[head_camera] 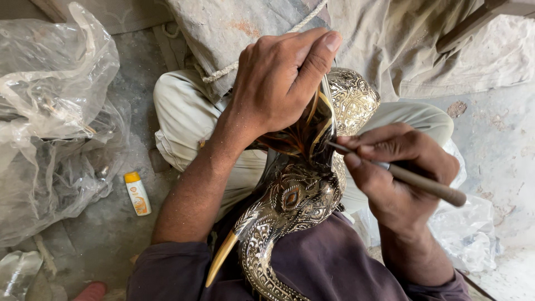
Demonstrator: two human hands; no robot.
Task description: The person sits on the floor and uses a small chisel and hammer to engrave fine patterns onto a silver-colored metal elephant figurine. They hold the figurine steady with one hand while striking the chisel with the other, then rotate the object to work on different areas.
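At centre, resting on the lap: ornate metal elephant head (295, 200), trunk curling toward 6 o'clock, yellow tusk (222, 258) at 7 o'clock. At 3 o'clock of the head: right hand (398, 173), fingers pinched tight around a wooden-handled tool (415, 179), tip touching the ear's edge. At 12 o'clock: left hand (278, 81), fingers curled closed over the upper ear, gripping it. Farther out, at 9 o'clock on the floor: small white bottle with yellow cap (137, 193); beyond it, crumpled clear plastic sheeting (53, 117).
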